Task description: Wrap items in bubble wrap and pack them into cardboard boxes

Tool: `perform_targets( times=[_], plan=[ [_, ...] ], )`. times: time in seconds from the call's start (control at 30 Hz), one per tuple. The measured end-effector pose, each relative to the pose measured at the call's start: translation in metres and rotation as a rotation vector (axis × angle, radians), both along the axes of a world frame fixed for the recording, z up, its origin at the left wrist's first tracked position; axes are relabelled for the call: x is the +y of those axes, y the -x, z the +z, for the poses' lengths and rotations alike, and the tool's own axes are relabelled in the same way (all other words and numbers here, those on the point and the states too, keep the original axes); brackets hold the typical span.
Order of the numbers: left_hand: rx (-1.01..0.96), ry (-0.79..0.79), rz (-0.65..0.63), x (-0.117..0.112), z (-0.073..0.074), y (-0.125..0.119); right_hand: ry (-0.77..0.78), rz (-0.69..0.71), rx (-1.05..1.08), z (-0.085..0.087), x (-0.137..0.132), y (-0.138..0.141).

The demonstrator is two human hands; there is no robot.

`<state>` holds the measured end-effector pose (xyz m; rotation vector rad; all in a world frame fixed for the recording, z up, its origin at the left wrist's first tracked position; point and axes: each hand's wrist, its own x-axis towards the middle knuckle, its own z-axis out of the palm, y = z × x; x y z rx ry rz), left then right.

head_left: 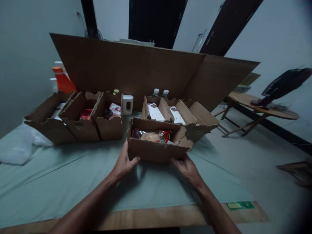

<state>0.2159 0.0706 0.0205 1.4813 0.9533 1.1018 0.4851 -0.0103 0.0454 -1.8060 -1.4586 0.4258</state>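
Observation:
A small open cardboard box (156, 150) sits on a pale green sheet (73, 182), holding several wrapped snack packets (152, 136). My left hand (123, 161) grips the box's near left corner, thumb against the front wall. My right hand (187, 167) holds the box's near right bottom edge, fingers curled under it. Both arms reach in from the bottom of the view.
Three open boxes (73, 118) with packets stand at the left, more boxes (175, 112) behind with white cartons. A large cardboard sheet (136, 68) stands upright at the back. Bottles (161, 92), a white container (127, 104), an orange bottle (62, 79), a wooden folding table (255, 109) at right.

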Motion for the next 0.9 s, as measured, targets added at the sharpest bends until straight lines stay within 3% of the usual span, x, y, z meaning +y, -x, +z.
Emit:
perform_targets(
  times=[0.07, 0.13, 0.27, 0.33, 0.4, 0.53, 0.67, 0.77, 0.9],
  plan=[
    [-0.03, 0.004, 0.014, -0.01, 0.001, -0.004, -0.026, -0.049, 0.034, -0.01, -0.006, 0.007],
    [-0.029, 0.023, 0.059, -0.031, -0.004, 0.01, -0.051, -0.08, 0.033, -0.016, -0.024, 0.017],
    [0.13, 0.158, 0.253, -0.081, -0.021, 0.08, -0.069, 0.027, 0.054, -0.018, -0.056, 0.064],
    [0.184, 0.203, 0.374, -0.089, -0.018, 0.115, -0.084, 0.149, 0.095, -0.012, -0.049, 0.097],
    [0.198, 0.18, 0.438, -0.082, -0.005, 0.131, -0.107, 0.21, 0.14, -0.004, -0.03, 0.119],
    [0.088, 0.044, 0.326, -0.06, 0.02, 0.103, -0.137, 0.062, 0.176, 0.001, -0.013, 0.109],
    [0.076, 0.014, 0.187, -0.069, 0.01, 0.077, -0.1, -0.131, 0.089, -0.021, -0.051, 0.081],
    [0.081, 0.065, 0.248, -0.076, -0.006, 0.091, -0.046, -0.068, 0.063, -0.041, -0.078, 0.093],
    [0.073, 0.091, 0.288, -0.065, -0.013, 0.124, -0.049, 0.045, 0.101, -0.051, -0.083, 0.11]
  ],
)
